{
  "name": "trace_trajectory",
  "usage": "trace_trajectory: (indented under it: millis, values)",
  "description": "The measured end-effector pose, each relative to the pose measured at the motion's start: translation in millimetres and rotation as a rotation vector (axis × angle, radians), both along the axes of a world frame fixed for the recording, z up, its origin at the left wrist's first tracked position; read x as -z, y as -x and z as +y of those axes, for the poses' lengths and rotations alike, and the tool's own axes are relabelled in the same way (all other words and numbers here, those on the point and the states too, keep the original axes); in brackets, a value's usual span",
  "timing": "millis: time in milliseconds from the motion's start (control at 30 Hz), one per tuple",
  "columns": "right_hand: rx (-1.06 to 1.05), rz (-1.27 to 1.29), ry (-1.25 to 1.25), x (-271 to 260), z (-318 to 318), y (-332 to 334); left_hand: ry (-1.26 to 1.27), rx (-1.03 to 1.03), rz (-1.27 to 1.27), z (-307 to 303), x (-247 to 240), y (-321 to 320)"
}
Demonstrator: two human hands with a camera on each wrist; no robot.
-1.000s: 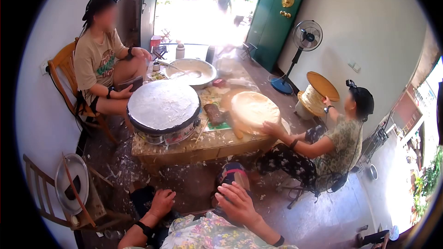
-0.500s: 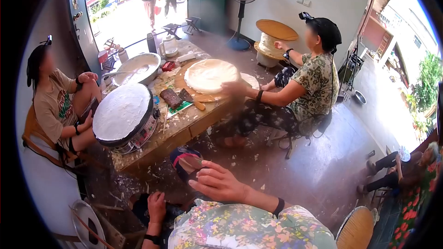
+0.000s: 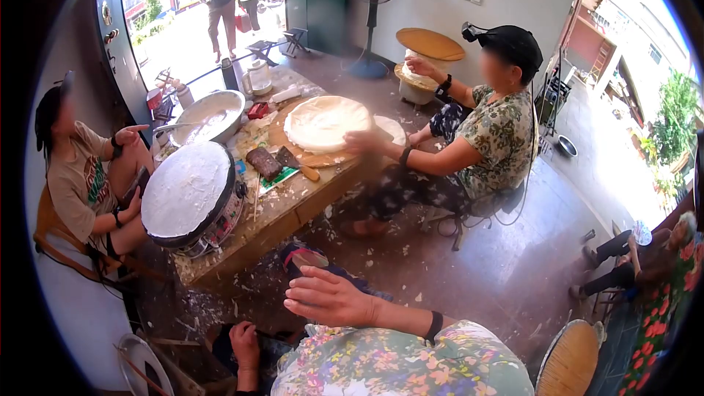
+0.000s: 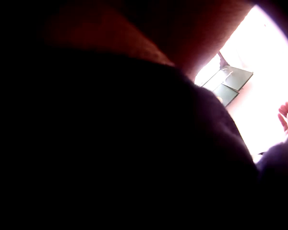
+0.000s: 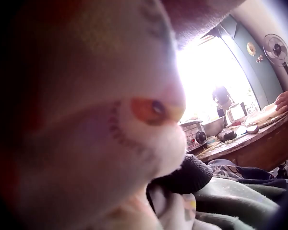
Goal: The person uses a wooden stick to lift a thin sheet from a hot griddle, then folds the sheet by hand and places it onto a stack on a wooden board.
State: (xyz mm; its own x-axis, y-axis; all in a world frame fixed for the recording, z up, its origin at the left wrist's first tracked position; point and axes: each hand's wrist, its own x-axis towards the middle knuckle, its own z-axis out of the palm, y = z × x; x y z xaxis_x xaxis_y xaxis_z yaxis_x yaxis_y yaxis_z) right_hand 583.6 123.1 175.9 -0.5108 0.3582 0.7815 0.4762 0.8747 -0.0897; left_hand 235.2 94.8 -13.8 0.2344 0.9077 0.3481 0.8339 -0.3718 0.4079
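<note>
"Round griddle (image 3: 229, 199), white on top: where was it?"
"At the left end of the table (image 3: 293, 218), in front of me."
"And your hands?"
"My right hand (image 3: 331, 299) held nothing, fingers stretched, near my flowery shirt (image 3: 418, 359). My left hand (image 3: 244, 346) curled loosely by dark cloth (image 3: 275, 358), nothing showing in it."
</note>
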Motion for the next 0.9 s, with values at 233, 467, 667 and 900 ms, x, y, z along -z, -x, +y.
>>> trace_trajectory:
  millis: [233,467,667,900]
  values:
    - [0.027,0.037,0.014,1,0,-6,-0.090,0.022,-0.277,22,-167,-54]
    - [0.107,0.065,0.013,-10,3,-13,-0.335,0.313,-0.438,31,-311,-80]
    - [0.106,0.083,0.021,-18,-3,-14,-0.323,0.813,-0.551,31,-397,-104]
    - [0.100,0.087,-0.003,-14,-8,-16,-0.265,1.357,-0.727,12,-439,-161]
